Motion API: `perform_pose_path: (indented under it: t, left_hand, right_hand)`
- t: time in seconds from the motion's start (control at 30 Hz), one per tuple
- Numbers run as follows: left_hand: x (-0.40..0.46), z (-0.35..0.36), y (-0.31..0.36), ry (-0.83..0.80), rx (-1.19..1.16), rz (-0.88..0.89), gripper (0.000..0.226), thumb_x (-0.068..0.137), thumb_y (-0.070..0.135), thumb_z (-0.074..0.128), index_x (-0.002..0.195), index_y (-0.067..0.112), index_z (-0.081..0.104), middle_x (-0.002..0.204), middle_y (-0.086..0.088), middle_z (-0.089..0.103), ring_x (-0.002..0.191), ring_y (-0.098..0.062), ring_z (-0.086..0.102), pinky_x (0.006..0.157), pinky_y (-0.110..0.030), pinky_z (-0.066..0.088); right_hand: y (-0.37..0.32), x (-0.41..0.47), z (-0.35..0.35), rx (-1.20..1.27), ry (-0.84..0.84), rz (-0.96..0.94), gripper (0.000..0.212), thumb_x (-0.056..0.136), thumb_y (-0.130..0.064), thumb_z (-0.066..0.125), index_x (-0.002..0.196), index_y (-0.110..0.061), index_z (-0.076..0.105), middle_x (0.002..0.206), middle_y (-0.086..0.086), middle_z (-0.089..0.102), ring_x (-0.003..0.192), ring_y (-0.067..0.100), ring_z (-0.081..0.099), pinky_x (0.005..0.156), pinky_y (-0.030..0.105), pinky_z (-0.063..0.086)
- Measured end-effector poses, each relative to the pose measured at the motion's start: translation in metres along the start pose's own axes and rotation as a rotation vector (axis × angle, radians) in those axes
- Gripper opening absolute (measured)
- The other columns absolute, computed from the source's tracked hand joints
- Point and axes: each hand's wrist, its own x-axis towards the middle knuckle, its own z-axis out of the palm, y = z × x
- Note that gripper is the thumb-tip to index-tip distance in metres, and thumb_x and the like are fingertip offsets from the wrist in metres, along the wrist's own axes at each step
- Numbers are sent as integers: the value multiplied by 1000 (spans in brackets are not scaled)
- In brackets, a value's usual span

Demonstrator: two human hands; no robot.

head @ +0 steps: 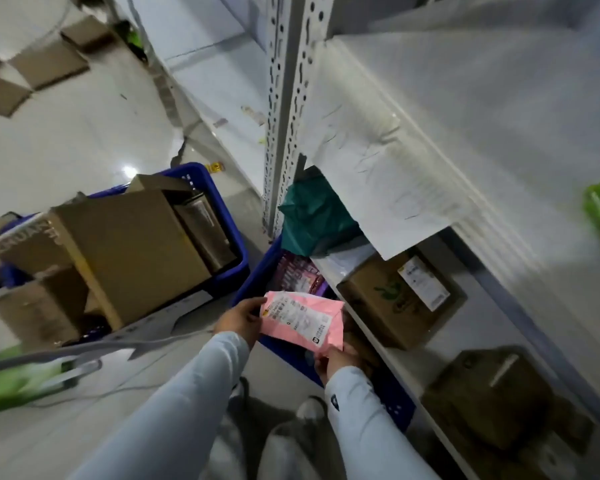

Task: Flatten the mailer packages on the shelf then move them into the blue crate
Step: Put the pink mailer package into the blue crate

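A pink mailer package (312, 327) with a white shipping label hangs over a blue crate (288, 351) on the floor beside the shelf. My left hand (241, 318) grips its left end and my right hand (338, 358) pinches its lower right corner. Inside the crate lies a pink and purple printed package (297, 273). A dark green mailer (312, 223) sits on the white shelf board (371, 327), bulging over the shelf's front edge.
A second blue crate (222, 202) at the left holds several cardboard boxes. Brown boxes (392, 299) stand on the lower shelf. A perforated metal upright (284, 98) rises by the shelf. Flat cardboard lies on the floor at far left. Green objects sit at both edges.
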Motion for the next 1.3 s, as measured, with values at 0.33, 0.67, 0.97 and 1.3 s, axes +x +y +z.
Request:
perform_pose_path:
  t: [0.33,0.67,0.97,1.3]
  left_hand:
    - [127,87,-88,-61,-25,-144,25,89,24,53,106,23,72,104,0,70,95,-21,65,92,-29,52]
    - [244,157,-126,-32,-47,-160,27,90,30,53,105,17,71,101,0,70,93,-19,64,83,-22,46]
    - [350,183,-94,-56,-115,7,39,87,21,58,126,19,60,127,-4,62,114,-22,59,101,-24,42]
    - [339,198,-111,-125,56,-80,47,87,32,58,133,24,52,144,-11,40,121,-30,51,97,-26,40]
  right_hand:
    - [61,163,36,20,-5,82,36,95,3,36,128,-1,48,101,25,59,94,40,60,90,45,47]
    - [78,320,59,-252,86,-76,39,91,13,34,65,-10,52,32,-2,48,31,8,44,32,11,33]
    - [47,435,98,-135,-14,-108,24,97,6,32,110,-10,44,72,9,46,60,15,47,42,13,46]
    - [75,422,103,-165,-193,129,12,100,-17,40,100,-18,52,88,3,52,78,20,56,58,29,39]
